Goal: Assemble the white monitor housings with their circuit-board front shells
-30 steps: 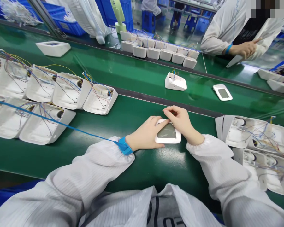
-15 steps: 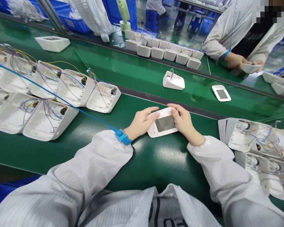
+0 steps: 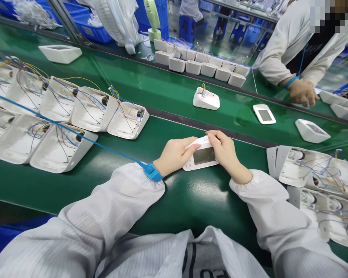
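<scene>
Green, glossy workbench [image 3: 191, 208] fills the near ground, bounded at its far side by a dark edge strip [image 3: 174, 120]; beyond that runs a green conveyor surface [image 3: 139, 85], carrying a white wedge-shaped plastic housing with coloured wires [image 3: 206, 99], a flat white panel with a grey window [image 3: 264, 114] and a white angular plastic unit [image 3: 312, 130]. I note the hands working between two groups of stock, well apart from both and near the edge strip.

Containers: open white plastic housings on the left [image 3: 53, 150] stand in two rows, holding thin coloured wires and dark round parts; open white plastic housings on the right [image 3: 295, 166] hold similar wiring; blue plastic bins [image 3: 95, 33] at upper left contain white items too indistinct to identify.

I record the white plastic panel with a grey rectangular screen [image 3: 203, 155] in front of the wearer, screen facing up; left hand [image 3: 174, 154] is narrowed on its left end, thumb over the face; right hand [image 3: 224, 152] grips the opposite end, thumb on top, fingers at the far edge; whether the piece touches the bench I cannot tell. Both forearms converge inward; a blue wrist strap [image 3: 152, 172] circles the left wrist.
</scene>
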`<state>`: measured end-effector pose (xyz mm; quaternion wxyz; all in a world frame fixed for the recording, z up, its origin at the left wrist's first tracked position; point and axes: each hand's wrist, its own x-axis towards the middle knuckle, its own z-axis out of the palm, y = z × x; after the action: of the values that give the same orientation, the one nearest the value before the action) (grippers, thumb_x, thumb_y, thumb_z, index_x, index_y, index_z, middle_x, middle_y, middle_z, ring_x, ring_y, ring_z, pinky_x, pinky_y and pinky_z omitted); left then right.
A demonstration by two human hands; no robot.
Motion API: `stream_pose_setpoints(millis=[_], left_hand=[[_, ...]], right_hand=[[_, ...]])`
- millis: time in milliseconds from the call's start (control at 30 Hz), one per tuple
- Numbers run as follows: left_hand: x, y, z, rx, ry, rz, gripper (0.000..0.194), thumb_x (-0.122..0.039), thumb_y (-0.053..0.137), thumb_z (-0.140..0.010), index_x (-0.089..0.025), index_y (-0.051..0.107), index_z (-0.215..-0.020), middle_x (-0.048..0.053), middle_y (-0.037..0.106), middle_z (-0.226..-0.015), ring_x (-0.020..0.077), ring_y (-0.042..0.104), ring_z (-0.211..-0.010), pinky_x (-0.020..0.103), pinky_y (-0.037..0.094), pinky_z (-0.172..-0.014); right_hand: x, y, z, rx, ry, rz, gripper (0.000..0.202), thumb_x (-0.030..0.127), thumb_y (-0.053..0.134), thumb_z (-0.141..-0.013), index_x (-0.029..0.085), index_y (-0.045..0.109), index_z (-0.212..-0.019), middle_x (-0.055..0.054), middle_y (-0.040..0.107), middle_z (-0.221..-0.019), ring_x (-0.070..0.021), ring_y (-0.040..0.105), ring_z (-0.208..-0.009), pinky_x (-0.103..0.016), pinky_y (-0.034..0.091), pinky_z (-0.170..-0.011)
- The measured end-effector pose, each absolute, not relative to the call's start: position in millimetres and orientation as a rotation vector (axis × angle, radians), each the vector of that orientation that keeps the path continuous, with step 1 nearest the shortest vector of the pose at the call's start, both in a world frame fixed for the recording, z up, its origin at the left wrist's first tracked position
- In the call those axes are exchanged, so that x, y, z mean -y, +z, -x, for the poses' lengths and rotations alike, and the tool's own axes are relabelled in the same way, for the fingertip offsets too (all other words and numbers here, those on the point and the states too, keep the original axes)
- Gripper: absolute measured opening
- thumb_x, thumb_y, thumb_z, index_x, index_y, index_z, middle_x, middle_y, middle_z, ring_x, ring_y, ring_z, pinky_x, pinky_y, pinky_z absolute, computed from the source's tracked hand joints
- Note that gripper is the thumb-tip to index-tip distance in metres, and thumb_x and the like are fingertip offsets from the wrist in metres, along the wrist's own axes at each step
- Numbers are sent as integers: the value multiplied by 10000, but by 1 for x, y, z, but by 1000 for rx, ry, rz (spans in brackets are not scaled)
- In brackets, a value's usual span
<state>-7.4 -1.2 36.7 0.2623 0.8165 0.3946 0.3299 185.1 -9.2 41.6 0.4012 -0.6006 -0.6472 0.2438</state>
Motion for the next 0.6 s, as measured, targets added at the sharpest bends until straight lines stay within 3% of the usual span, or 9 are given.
stream_pose_setpoints(millis=[367, 600], left_hand=[[12, 34, 3, -1060, 871, -2342, 369, -401, 356, -990, -183, 644, -1068, 17, 688, -792, 152, 628, -687, 259, 416, -637], [11, 31, 2, -1040, 923, -2231, 376, -408, 380, -986, -193, 656, -1125, 30, 727, -927, 160, 661, -775, 263, 455, -688]], right_hand=[[9, 41, -194, 1764, 494, 1476, 345, 510, 520, -885, 201, 663, -834, -29, 707, -799, -181, 631, -721, -303, 475, -696], [6, 36, -193, 1707, 533, 1473, 380, 547, 516, -882, 207, 687, -882, -40, 729, -872, -202, 661, -807, -324, 503, -755]])
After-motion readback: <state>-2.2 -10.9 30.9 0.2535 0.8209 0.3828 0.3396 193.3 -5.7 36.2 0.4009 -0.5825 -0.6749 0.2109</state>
